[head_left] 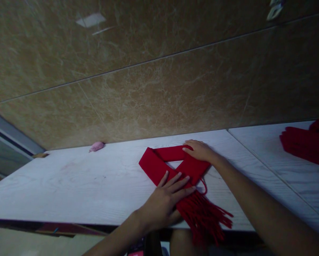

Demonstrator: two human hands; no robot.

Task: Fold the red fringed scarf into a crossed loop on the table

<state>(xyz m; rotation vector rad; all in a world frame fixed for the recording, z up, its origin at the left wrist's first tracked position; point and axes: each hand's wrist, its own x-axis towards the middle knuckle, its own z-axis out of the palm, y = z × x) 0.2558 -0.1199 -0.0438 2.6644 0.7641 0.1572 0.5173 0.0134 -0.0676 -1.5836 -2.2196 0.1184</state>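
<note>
A red fringed scarf (159, 164) lies folded into a triangle shape on the white wood-grain table (69, 188). Its fringe (204, 217) hangs over the near edge. My left hand (167, 199) lies flat on the scarf's crossing point, fingers stretched out and apart. My right hand (199, 150) rests palm down on the upper right fold, fingers extended and pressing the cloth. Neither hand grips anything.
A stack of more red cloth (308, 142) sits at the right on an adjoining white tabletop. A small pink object (96, 146) lies at the table's far edge against the brown marbled wall (154, 81).
</note>
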